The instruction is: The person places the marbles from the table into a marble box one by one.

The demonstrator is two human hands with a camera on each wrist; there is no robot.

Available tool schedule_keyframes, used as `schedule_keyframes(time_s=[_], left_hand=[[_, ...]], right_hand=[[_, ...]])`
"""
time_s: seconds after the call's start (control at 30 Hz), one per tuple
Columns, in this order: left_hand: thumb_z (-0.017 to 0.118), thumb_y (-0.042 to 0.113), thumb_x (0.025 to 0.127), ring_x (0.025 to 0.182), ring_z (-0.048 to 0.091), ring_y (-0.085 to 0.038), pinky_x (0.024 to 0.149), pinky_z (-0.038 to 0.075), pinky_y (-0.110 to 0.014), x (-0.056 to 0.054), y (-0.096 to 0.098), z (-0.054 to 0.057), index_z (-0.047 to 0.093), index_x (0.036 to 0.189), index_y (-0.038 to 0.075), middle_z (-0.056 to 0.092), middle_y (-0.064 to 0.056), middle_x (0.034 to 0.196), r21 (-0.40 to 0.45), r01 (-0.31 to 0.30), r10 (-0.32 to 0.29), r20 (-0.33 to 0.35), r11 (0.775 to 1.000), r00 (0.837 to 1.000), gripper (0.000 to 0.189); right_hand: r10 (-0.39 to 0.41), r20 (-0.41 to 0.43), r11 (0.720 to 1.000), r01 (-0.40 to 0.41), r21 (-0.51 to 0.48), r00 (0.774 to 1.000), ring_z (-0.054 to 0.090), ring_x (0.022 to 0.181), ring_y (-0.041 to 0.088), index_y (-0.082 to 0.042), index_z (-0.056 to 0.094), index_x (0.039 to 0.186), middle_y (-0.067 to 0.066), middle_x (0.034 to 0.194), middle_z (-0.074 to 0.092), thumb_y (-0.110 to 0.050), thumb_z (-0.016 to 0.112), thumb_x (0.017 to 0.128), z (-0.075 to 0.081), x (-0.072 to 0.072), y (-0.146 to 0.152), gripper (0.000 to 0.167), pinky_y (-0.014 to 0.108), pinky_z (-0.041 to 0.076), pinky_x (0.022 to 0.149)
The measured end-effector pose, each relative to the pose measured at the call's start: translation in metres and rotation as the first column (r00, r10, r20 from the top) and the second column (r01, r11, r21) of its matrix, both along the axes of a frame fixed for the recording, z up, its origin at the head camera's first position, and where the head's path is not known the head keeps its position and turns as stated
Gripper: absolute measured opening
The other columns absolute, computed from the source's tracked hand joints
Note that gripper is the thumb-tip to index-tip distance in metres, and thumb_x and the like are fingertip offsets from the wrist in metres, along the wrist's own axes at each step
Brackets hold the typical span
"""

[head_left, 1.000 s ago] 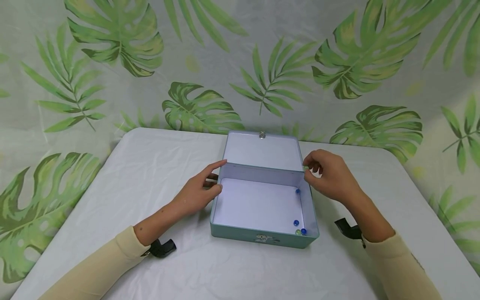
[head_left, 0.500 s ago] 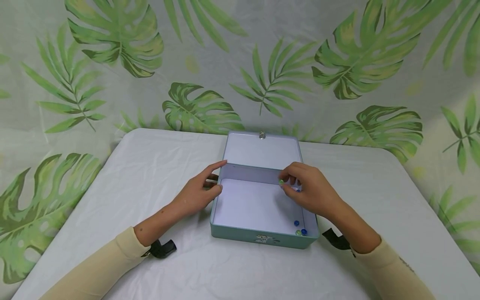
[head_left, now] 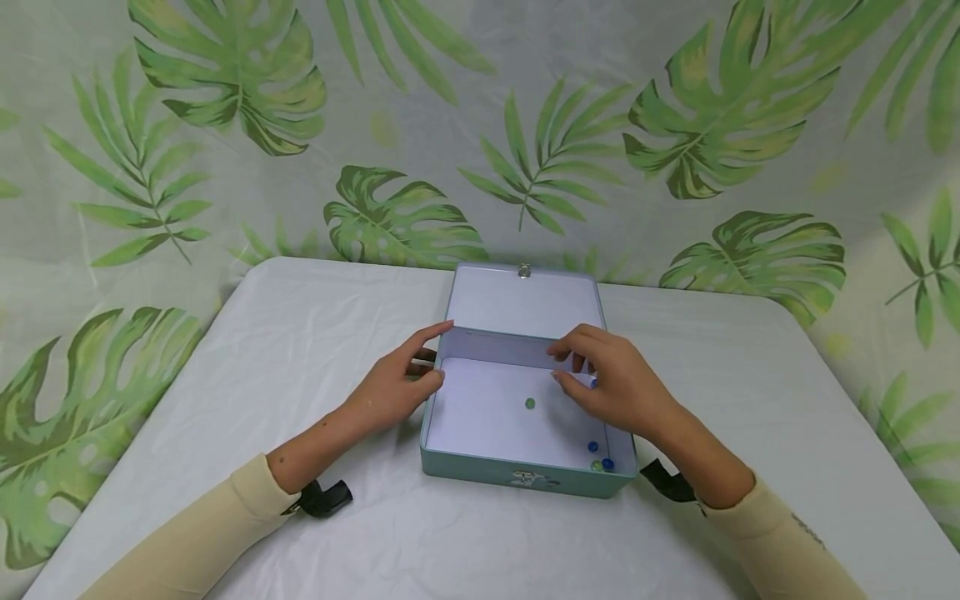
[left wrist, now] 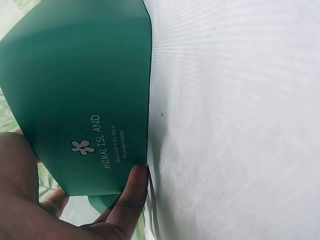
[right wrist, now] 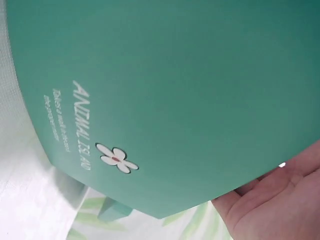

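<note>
An open green tin box (head_left: 525, 481) with a pale interior sits on the table. My left hand (head_left: 397, 382) holds its left side near the back corner, thumb at the rim; the left wrist view has a finger (left wrist: 131, 197) against the outer wall. My right hand (head_left: 611, 375) hovers over the box's back right part, thumb and index finger apart with nothing between them. A green marble (head_left: 530, 403) lies alone on the box floor. By the right wall are two blue marbles (head_left: 593, 447) and a green marble (head_left: 597, 466); another blue one is partly hidden by my right hand.
The box's hinged lid (head_left: 525, 298) leans back, its metal clasp (head_left: 524, 271) at the top. White cloth (head_left: 322, 325) covers the table. Behind it hangs a leaf-patterned curtain (head_left: 420, 108). The right wrist view shows the box's printed outer wall (right wrist: 200, 100).
My right hand has moved left from the box's right back corner to over its inside and let go of a green marble, which now lies on the box floor. The left hand keeps its place.
</note>
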State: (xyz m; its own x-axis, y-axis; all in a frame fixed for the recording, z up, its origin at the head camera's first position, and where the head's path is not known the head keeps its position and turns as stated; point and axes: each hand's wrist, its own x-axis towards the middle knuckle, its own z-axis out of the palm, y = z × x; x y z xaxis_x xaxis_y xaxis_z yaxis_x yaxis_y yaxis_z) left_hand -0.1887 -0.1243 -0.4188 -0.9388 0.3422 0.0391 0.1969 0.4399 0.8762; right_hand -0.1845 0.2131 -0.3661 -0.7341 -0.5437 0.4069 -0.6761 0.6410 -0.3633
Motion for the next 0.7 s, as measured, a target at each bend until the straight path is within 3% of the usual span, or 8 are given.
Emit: schedule_keyframes(time_s=[0.33, 0.57, 0.7], left_hand=[[0.057, 0.025, 0.102, 0.128, 0.065, -0.035, 0.097, 0.056, -0.051, 0.0, 0.002, 0.002, 0.036, 0.163, 0.046, 0.06, -0.016, 0.147, 0.006, 0.027, -0.027, 0.001, 1.0, 1.0, 0.068], [0.059, 0.028, 0.105, 0.129, 0.064, -0.035, 0.097, 0.056, -0.051, -0.003, -0.001, 0.001, 0.034, 0.164, 0.046, 0.058, -0.015, 0.149, -0.025, 0.054, -0.054, -0.009, 0.998, 0.998, 0.066], [0.063, 0.039, 0.106, 0.131, 0.064, -0.033, 0.098, 0.056, -0.051, -0.006, -0.009, 0.002, 0.034, 0.163, 0.048, 0.056, -0.011, 0.151, -0.041, 0.089, -0.09, -0.021, 0.995, 0.996, 0.065]], right_hand=[[-0.055, -0.046, 0.996, 0.051, -0.071, 0.997, 0.065, 0.087, 0.016, -0.01, 0.075, 0.106, 0.0, 0.102, 0.071, -0.001, 0.076, 0.091, -0.006, -0.006, 0.016, 0.018, 0.038, 0.056, 0.073], [-0.166, -0.078, 0.982, 0.158, -0.099, 0.983, 0.065, 0.092, 0.02, -0.006, 0.074, 0.109, 0.003, 0.107, 0.07, 0.002, 0.073, 0.091, -0.01, -0.007, 0.041, 0.02, 0.04, 0.055, 0.076], [-0.233, -0.115, 0.969, 0.221, -0.106, 0.966, 0.067, 0.097, 0.024, -0.005, 0.073, 0.115, 0.007, 0.113, 0.07, 0.004, 0.074, 0.09, -0.015, -0.006, 0.063, 0.026, 0.044, 0.054, 0.079]])
